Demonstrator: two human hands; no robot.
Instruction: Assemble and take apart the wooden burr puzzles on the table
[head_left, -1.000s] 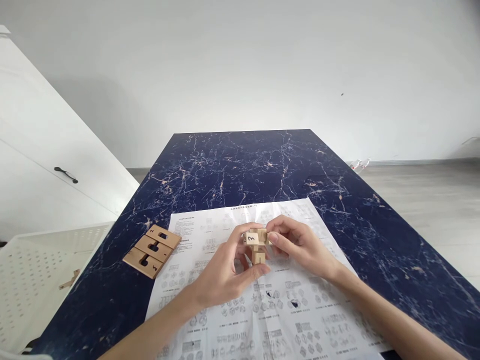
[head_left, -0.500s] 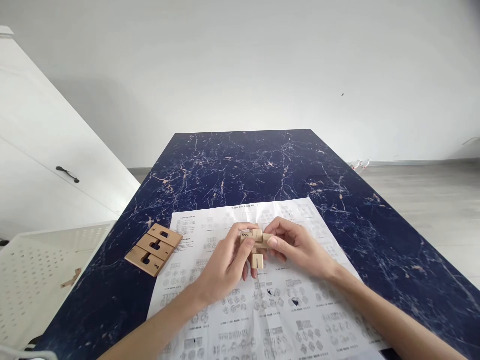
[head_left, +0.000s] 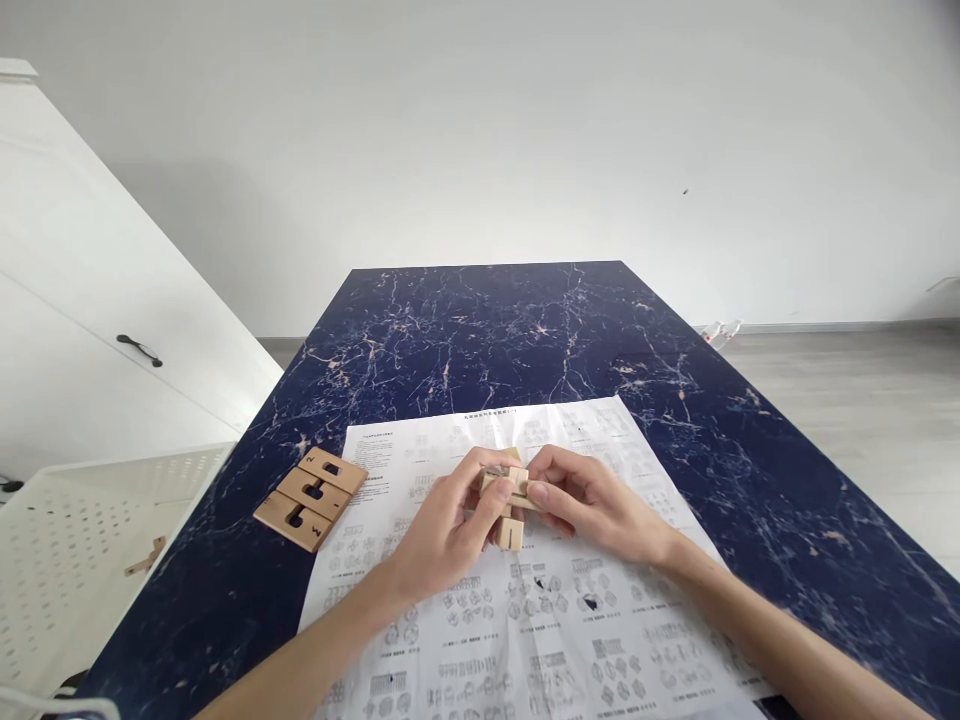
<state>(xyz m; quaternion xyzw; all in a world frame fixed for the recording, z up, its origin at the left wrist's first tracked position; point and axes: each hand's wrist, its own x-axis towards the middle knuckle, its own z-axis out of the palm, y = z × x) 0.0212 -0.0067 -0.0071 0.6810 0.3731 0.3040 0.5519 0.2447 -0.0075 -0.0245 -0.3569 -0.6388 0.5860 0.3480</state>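
A small wooden burr puzzle point(head_left: 511, 534), built of pale interlocking bars, is held between both hands above the printed sheet. My left hand point(head_left: 457, 515) grips its left side, thumb on top and fingers behind and below. From the right, my right hand point(head_left: 592, 500) pinches the puzzle between thumb and fingers. One bar end, with a dark line on it, points toward me below the fingers. Much of the puzzle is covered by the fingers. Beneath lies the creased instruction sheet point(head_left: 420, 640), printed with rows of small diagrams.
Flat wooden slotted pieces point(head_left: 311, 497), numbered, lie side by side on the dark blue marbled table point(head_left: 480, 340), left of the sheet. A white perforated basket point(head_left: 67, 540) with a wooden piece point(head_left: 146, 556) in it stands at the lower left, near a white cabinet point(head_left: 97, 310).
The puzzle has turned and tilted slightly in my hands; its lower bar end now sits a little lower and farther left. The numeral 3 on it is no longer readable.
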